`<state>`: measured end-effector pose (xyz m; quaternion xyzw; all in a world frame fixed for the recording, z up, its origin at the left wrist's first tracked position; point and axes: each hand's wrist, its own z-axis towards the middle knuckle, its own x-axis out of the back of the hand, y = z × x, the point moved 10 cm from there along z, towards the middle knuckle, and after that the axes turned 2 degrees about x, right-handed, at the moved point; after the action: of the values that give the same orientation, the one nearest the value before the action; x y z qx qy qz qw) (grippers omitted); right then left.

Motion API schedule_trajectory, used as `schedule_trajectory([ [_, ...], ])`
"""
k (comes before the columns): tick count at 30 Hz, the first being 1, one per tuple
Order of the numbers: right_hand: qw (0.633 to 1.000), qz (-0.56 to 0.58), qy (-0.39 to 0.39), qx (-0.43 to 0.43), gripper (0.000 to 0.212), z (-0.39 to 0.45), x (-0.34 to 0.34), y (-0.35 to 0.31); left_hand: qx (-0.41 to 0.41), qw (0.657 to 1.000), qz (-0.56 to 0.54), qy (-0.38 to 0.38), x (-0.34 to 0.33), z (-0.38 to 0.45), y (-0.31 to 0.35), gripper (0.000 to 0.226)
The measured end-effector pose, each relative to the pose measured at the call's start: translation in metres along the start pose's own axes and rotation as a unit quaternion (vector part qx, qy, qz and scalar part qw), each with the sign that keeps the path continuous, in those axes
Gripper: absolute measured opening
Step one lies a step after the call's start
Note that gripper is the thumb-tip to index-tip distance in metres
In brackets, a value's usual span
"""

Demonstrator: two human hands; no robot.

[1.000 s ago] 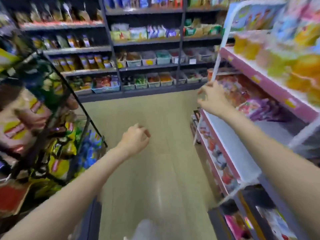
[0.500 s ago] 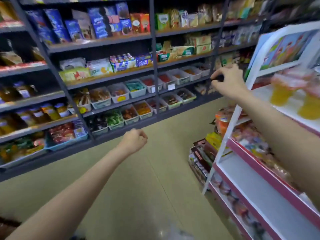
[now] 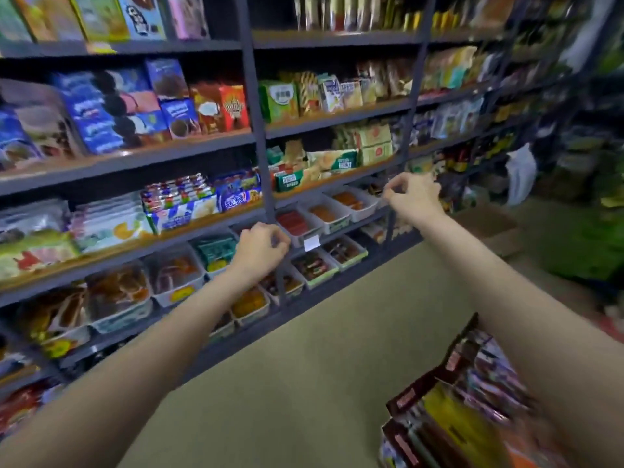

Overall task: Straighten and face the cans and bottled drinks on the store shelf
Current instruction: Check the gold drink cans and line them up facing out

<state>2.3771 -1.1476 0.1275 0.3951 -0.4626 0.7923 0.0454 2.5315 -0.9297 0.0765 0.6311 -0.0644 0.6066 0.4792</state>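
Dark shelving unit (image 3: 256, 136): five tiers visible, stocked with snack boxes and packets; print too blurred to read. White tubs (image 3: 332, 214) of sweets, two rows, low centre. Cans and bottled drinks: not identifiable here. Left hand (image 3: 261, 248) and right hand (image 3: 413, 195): two, fingers curled, holding nothing, near the shelves.

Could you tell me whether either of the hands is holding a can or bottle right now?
No, the left hand and right hand are both curled and empty.

Head view, down toward shelving (image 3: 256, 136)
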Motion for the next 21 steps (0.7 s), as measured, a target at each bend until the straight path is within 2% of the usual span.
schedule_trajectory([
  [5,0.998,-0.032,0.049,-0.001,0.022,0.136,-0.026,0.016,-0.059,0.996,0.005,0.073,-0.005,0.153,-0.004,0.013],
  [9,0.996,-0.029,0.08,-0.029,0.017,0.24,-0.022,0.046,-0.113,0.986,-0.004,0.119,-0.01,0.284,0.007,0.013],
  [14,0.984,-0.064,0.149,-0.072,0.021,0.339,0.037,0.09,-0.178,0.983,-0.023,0.036,-0.059,0.431,0.079,0.011],
  [18,0.974,-0.079,0.2,-0.074,0.02,0.417,0.075,0.133,-0.233,0.972,-0.009,0.024,-0.109,0.521,0.151,0.015],
  [21,0.975,-0.097,0.185,-0.074,0.024,0.489,0.081,0.161,-0.255,0.967,-0.017,0.022,-0.142,0.588,0.198,0.014],
])
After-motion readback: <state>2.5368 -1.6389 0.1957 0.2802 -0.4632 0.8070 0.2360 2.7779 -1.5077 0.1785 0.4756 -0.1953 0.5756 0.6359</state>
